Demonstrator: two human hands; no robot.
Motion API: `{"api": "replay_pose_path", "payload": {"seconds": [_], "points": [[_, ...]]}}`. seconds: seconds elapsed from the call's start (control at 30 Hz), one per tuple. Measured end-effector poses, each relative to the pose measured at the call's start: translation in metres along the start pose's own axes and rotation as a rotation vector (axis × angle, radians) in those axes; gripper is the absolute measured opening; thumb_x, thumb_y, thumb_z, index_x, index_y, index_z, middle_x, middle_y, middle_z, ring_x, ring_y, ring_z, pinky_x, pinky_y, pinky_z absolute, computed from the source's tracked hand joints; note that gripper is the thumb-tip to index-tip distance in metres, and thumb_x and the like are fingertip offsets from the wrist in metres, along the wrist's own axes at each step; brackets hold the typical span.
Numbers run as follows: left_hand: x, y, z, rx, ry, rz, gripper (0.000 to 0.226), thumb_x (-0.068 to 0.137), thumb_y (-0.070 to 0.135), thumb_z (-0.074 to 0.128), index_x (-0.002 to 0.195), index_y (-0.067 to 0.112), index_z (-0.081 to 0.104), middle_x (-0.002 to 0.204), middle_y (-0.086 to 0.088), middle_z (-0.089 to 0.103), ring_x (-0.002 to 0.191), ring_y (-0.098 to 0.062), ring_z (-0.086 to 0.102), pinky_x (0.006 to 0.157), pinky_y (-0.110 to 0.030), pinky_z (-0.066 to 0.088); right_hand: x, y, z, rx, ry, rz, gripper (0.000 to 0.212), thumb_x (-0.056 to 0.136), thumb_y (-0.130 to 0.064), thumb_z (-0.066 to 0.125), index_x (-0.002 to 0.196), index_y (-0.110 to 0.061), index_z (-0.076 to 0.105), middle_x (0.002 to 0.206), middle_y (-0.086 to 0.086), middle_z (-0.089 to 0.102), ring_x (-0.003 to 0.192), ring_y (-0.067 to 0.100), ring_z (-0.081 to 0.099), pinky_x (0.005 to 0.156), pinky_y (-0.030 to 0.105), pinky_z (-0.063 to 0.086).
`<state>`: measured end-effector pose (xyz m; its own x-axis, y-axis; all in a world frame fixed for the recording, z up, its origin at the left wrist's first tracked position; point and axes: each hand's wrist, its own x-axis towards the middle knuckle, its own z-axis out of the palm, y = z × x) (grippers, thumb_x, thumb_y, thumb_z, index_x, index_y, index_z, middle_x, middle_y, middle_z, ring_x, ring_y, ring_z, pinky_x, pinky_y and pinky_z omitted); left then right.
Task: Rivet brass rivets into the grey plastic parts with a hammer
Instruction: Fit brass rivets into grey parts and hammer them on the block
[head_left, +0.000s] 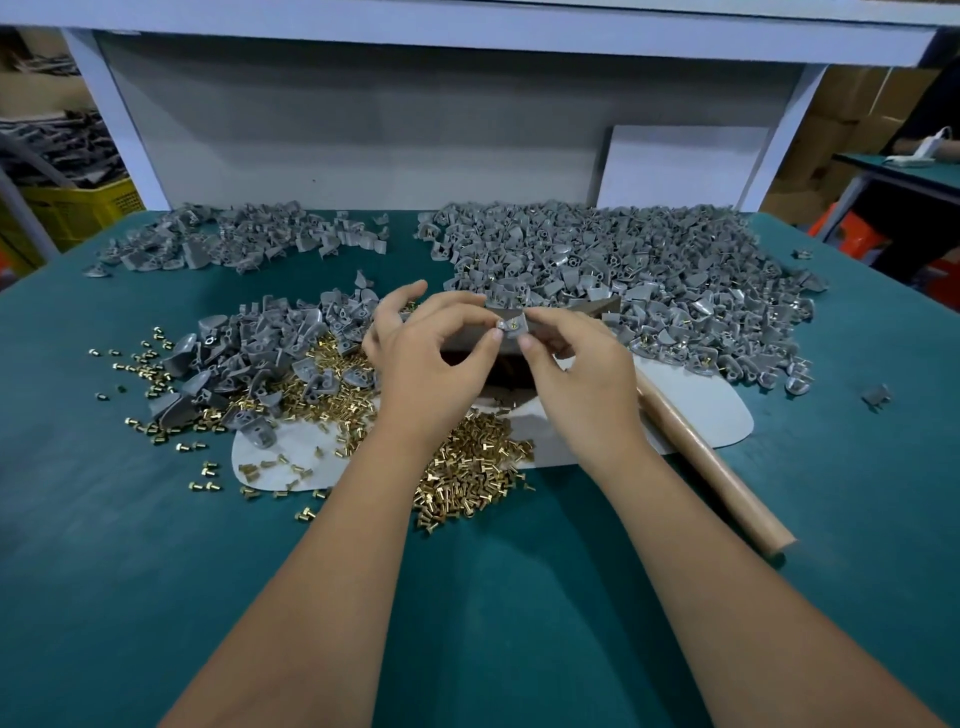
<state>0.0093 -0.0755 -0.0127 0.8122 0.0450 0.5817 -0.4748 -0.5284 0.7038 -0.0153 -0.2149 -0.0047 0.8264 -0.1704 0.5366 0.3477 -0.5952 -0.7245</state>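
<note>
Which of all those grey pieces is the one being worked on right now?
Start at the big grey heap at the back right of the green table, then come to the two hands meeting before it. The grey part is pinched between left hand and right hand, lifted off the table, brass showing in it.

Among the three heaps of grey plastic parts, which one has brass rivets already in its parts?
The big heap on the right: brass pins show among its parts. The far-left heap shows none; the near-left heap merely lies beside loose rivets.
</note>
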Motion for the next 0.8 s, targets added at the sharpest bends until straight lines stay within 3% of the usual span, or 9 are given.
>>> {"api": "replay_pose_path", "payload": {"seconds": [0.13, 0.27, 0.43, 0.63, 0.8], "points": [[0.0, 0.006, 0.001, -0.061, 0.033, 0.096, 0.008, 0.084, 0.029, 0.071, 0.092, 0.028, 0.073, 0.102, 0.027, 0.064, 0.125, -0.007, 0.042, 0.108, -0.048, 0.028, 0.0, -0.005, -0.001, 0.224, 0.064, 0.025, 0.022, 0.084, -0.005, 0.068, 0.1, -0.02, 0.068, 0.085, -0.014, 0.066, 0.082, -0.002, 0.061, 0.075, 0.011, 0.046], [0.0, 0.01, 0.003, -0.207, 0.012, 0.106, 0.011, 0.081, 0.018, 0.078, 0.091, 0.014, 0.077, 0.092, 0.013, 0.069, 0.109, -0.01, 0.058, 0.098, -0.041, 0.047, 0.004, -0.005, -0.005, 0.403, -0.007, 0.09, 0.033, 0.083, 0.002, 0.066, 0.105, -0.023, 0.069, 0.088, -0.011, 0.069, 0.086, 0.006, 0.065, 0.083, 0.025, 0.054], [0.0, 0.009, 0.003, -0.289, -0.031, 0.048, 0.008, 0.084, 0.017, 0.076, 0.09, 0.012, 0.079, 0.093, -0.001, 0.072, 0.106, -0.017, 0.059, 0.094, -0.039, 0.049, 0.007, 0.002, -0.006, 0.698, -0.143, 0.261, 0.031, 0.086, -0.003, 0.065, 0.111, -0.022, 0.068, 0.109, 0.005, 0.071, 0.107, 0.019, 0.065, 0.098, 0.037, 0.049], [0.0, 0.009, 0.005, -0.451, -0.092, -0.041, 0.016, 0.083, 0.01, 0.076, 0.097, 0.016, 0.075, 0.096, -0.008, 0.071, 0.099, -0.027, 0.067, 0.088, -0.049, 0.055, 0.008, 0.004, -0.003, 1.031, -0.199, 0.384, 0.022, 0.087, -0.005, 0.059, 0.108, -0.005, 0.066, 0.092, 0.008, 0.073, 0.084, 0.014, 0.067, 0.08, 0.025, 0.053], [0.002, 0.007, 0.005, -0.51, -0.101, -0.077, 0.019, 0.081, 0.025, 0.077, 0.099, 0.026, 0.075, 0.098, -0.004, 0.072, 0.101, -0.036, 0.065, 0.09, -0.056, 0.052, 0.008, 0.006, -0.003, 1.088, -0.249, 0.408, 0.031, 0.086, -0.015, 0.058, 0.11, 0.004, 0.064, 0.092, 0.012, 0.07, 0.079, 0.014, 0.065, 0.076, 0.025, 0.053]]}}
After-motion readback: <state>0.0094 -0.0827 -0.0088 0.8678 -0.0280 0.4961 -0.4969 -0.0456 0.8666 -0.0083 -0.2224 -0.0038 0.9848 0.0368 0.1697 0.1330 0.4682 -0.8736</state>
